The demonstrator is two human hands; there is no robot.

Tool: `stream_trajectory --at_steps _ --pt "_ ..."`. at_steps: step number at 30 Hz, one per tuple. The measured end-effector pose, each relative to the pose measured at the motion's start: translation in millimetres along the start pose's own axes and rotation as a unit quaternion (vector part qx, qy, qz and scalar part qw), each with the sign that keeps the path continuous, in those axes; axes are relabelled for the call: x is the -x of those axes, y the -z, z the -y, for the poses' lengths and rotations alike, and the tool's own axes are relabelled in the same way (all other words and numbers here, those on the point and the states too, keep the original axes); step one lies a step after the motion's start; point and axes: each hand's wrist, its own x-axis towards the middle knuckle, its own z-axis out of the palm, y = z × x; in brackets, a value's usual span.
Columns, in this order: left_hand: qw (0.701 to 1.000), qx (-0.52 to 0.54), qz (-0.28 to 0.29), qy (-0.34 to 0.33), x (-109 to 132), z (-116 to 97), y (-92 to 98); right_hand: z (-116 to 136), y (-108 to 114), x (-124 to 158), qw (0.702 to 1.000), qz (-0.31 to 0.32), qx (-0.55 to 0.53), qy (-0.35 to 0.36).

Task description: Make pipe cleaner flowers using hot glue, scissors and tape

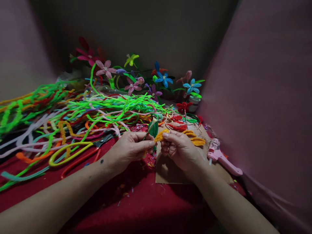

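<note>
Golden-yellow fuzzy chenille is shaped into a small looped piece (161, 134), held up between two bare hands above the left part of a flat brown cardboard sheet (170, 172). It is pinched between thumb and fingers of the right hand (179, 144). By the left hand (135, 146), with thumb and forefinger pressed together, a thin stem with a pale tip (153, 123) is gripped; whether a dark green fuzzy leaf (154, 130) behind is joined to it cannot be told. Orange-yellow chenille loops (198, 141) are partly covered by the right hand, so their number is unclear. Both forearms are cut off by the frame. On the red-covered table (136, 208) are seen one pair of yellow-and-red-handled scissors (70, 148), one pink glue gun (224, 159), at least seven multicoloured chenille flowers (133, 86), and uncountable tangled chenille stems (117, 107).
</note>
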Motion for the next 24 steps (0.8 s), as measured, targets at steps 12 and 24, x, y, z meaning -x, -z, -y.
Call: stream_trajectory --at_steps 12,24 --pt "0.998 0.019 -0.063 -0.002 -4.3 0.0 4.1 32.3 67.1 59.6 0.821 -0.247 0.432 0.280" --pt "0.997 0.044 -0.065 0.020 -1.8 -4.2 2.0 10.6 152.0 101.6 0.477 -0.303 0.804 0.184"
